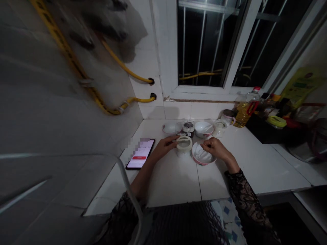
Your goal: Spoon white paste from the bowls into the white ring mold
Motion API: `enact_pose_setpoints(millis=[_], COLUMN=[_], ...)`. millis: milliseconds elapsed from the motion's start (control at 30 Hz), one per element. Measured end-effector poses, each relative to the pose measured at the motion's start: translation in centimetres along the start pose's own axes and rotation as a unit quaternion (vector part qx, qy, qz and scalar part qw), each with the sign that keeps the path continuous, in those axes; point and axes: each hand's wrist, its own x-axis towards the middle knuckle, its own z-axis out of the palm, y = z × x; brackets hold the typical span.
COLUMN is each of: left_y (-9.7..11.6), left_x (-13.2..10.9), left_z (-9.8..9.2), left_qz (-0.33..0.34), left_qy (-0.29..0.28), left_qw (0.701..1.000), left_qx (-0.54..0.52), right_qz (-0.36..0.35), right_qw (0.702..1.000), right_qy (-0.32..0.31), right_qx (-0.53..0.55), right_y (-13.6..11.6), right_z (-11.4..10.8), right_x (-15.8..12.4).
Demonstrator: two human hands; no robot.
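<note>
My left hand is at the left side of a clear jar with a cream rim, its fingertips closed on the rim's edge. The jar's see-through lid appears raised behind it. My right hand is closed in a pinch above the near bowl, which has a coloured outside. Whatever the fingers pinch is hidden. White stuff lies in that bowl; its kind is hard to tell in the dim light. Just behind the jar stands a similar jar with dark contents.
A lit phone lies left of my left arm. Behind the hands are a shallow dish, another white bowl, a pale jar and a mug. An oil bottle stands at the back right, beside a black box.
</note>
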Motion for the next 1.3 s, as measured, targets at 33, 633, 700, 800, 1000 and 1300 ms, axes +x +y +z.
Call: enact_pose_setpoints(millis=[33, 633, 700, 800, 1000, 1300], left_y=[0.0, -0.4, -0.3, -0.1, 0.3, 0.2], left_x=[0.0, 0.0, 0.0, 0.0, -0.1, -0.1], left_z=[0.0, -0.1, -0.1, 0.0, 0.0, -0.1], left_qz=[-0.002, 0.006, 0.004, 0.003, -0.003, 0.002], left_qy=[0.0, 0.001, 0.0, 0.003, 0.0, 0.0], left_qw=[1.0, 1.0, 1.0, 1.0, 1.0, 1.0], left_qx=[-0.001, 0.001, 0.002, 0.004, 0.004, 0.011], right_qz=[-0.006, 0.118, 0.133, 0.15, 0.198, 0.102], right_qw=[1.0, 0.976, 0.971, 0.964, 0.943, 0.946], right_qy=[-0.014, 0.069, 0.075, 0.088, 0.14, 0.271], right_qx=[0.021, 0.171, 0.186, 0.199, 0.227, 0.144], right_y=[0.1, 0.6, 0.5, 0.3, 0.4, -2.3], right_z=[0.0, -0.7, -0.9, -1.3, -1.7, 0.8], right_x=[0.0, -0.1, -0.1, -0.1, 0.0, 1.3])
